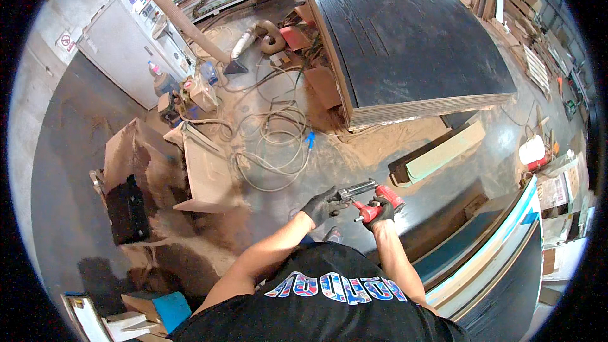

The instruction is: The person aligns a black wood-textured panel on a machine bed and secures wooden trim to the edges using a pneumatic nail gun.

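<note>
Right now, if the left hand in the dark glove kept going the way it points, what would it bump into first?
The left hand points right, so it would probably meet the grey front of the red nail gun first; it already looks to be touching it.

- My left hand [318, 206] wears a dark grey work glove, covering fingers to wrist.
- My right hand [380, 210] wears a matching dark glove.
- Forearms behind the fingers are bare, no sleeves reaching them.
- I wear a black short-sleeved T-shirt [329, 304] with red, white and blue lettering across it.
</note>
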A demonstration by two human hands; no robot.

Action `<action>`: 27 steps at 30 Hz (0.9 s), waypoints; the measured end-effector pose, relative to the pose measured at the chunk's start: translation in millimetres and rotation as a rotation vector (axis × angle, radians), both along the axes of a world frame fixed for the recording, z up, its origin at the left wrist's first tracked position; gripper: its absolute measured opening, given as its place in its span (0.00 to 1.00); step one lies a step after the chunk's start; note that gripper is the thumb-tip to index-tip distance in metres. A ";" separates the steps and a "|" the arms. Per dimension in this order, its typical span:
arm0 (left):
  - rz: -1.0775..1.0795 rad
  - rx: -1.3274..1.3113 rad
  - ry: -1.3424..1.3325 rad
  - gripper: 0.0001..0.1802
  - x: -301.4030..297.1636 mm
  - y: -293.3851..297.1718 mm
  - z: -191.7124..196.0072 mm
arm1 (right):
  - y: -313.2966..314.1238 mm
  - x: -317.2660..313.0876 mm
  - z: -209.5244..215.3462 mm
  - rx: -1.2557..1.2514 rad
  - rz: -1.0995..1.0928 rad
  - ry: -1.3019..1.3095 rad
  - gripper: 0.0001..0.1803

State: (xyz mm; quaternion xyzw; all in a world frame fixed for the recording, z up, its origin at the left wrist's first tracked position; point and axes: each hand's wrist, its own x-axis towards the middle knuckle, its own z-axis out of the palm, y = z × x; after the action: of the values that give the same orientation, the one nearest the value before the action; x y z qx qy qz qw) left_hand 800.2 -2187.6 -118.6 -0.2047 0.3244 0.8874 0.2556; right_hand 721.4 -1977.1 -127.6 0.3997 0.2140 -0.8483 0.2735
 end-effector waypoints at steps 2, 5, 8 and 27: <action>0.133 0.003 -0.084 0.22 -3.8 -8.9 -11.7 | -0.7 -6.9 -4.5 0.035 -0.026 0.003 0.08; 0.230 -0.017 -0.083 0.17 -5.3 -32.7 -26.7 | -16.2 -17.2 23.7 0.111 -0.118 -0.042 0.08; 0.329 0.031 -0.111 0.18 -9.9 -58.8 -31.0 | -21.5 -30.5 25.7 0.133 -0.173 -0.065 0.08; 0.023 -0.533 -0.283 0.18 -100.4 -288.0 -183.1 | 185.6 123.7 -181.0 1.455 -0.556 -0.387 0.06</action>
State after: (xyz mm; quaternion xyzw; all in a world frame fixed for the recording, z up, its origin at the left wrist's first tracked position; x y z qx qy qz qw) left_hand 699.8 -2475.6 -301.6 -0.3898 0.5049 0.7364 0.2255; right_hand 845.1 -1791.4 -308.6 0.6563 0.5548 -0.4488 -0.2450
